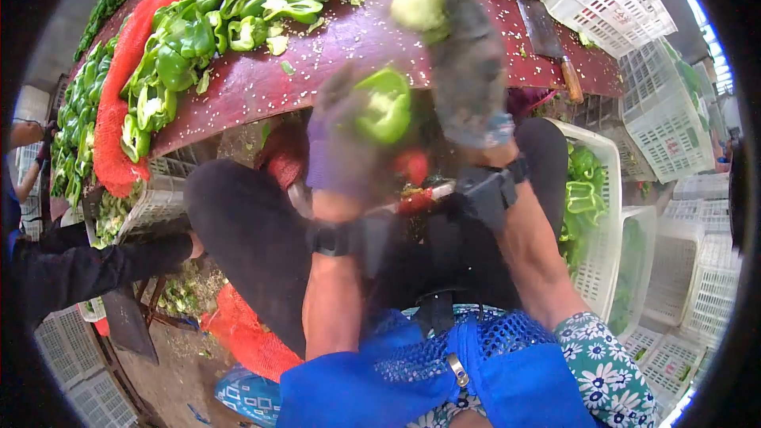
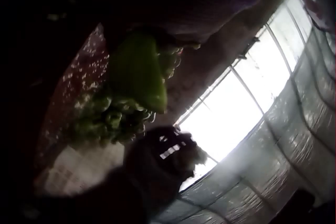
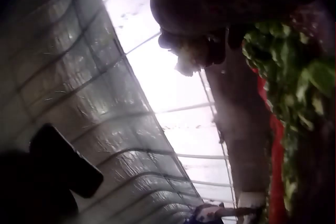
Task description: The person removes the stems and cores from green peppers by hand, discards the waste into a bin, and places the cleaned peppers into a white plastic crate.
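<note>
My left hand, in a purple and dark glove and blurred by motion, holds a cut-open green bell pepper above my lap. The pepper's pale inside faces up; in the left wrist view its green wall hangs below the dark glove. My right hand, in a grey glove, is stretched over the table's near part. Its fingers grip a pale, blurred pepper core, which shows as a whitish clump in the dim right wrist view.
Seeds dot the red tabletop, with opened peppers heaped along a red mesh bag. A cleaver lies at the right near a white crate. A crate of peppers stands beside my right leg. Another person's leg is at left.
</note>
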Tool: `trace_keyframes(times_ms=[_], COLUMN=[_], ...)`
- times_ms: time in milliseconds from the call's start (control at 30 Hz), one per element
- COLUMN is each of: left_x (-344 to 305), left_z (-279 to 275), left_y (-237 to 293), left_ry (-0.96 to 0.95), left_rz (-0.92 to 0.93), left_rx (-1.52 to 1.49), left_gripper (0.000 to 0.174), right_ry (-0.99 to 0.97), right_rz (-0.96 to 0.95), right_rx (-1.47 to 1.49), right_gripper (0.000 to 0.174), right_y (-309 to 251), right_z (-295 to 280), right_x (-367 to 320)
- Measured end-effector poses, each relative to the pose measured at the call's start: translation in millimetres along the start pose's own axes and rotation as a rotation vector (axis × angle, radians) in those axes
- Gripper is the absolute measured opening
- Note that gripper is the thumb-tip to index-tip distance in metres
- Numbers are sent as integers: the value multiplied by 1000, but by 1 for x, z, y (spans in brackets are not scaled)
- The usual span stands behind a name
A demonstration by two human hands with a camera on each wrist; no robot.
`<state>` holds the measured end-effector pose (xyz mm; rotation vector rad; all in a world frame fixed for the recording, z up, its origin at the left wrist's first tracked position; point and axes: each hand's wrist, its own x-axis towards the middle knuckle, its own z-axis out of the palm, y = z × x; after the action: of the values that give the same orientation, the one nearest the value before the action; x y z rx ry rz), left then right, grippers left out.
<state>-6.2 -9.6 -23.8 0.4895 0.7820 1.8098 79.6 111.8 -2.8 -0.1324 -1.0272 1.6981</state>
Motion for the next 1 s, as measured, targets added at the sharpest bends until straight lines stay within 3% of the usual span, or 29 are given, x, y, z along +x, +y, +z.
trace_keyframes(times_ms=[67,133,200,267,400,467,567,667,733,767,800,833,867,900,933,1000], left_x=[-2,-1,4,13,11,9,2,-6,-11,-10,-6,-3,-1,11,10,7], left_z=[0,-1,-6,-13,-6,2,15,18,22,19,14,4,-10,-33,-32,-12], left_y=[4,8,10,8,10,15,13,3,3,4,2,-3,-13,-22,-22,-7], left_ry=[41,128,207,206,159,111,146,80,86,85,98,101,103,204,208,100], left_rz=[34,117,251,331,428,454,450,549,157,58,53,177,273,345,328,230], left_rx=[42,75,72,59,169,143,82,349,-52,-310,-313,63,442,867,869,386], left_gripper=[54,51,48,47,47,46,39,38,41,45,45,41,54,61,61,66], right_ry=[-62,-131,-147,-149,-275,-331,-305,-180,-68,-69,-130,-200,-212,-329,-448,-480], right_rz=[-61,-119,8,73,596,723,600,384,231,239,-232,-724,-675,-587,-518,-369], right_rx=[-451,-1401,-1773,-1783,-1196,-941,-832,-874,-939,-936,-1299,-1621,-1627,-1816,-1995,-2162], right_gripper=[37,39,40,41,39,38,35,33,31,31,26,21,21,20,24,23], right_y=[-31,-50,-49,-48,-40,-44,-52,-49,-35,-25,-9,3,7,11,12,4], right_z=[4,-3,-7,4,23,29,35,42,43,35,19,7,2,-1,1,21], right_x=[11,38,47,36,-17,-34,-55,-68,-68,-65,-54,-49,-55,-61,-62,-61])
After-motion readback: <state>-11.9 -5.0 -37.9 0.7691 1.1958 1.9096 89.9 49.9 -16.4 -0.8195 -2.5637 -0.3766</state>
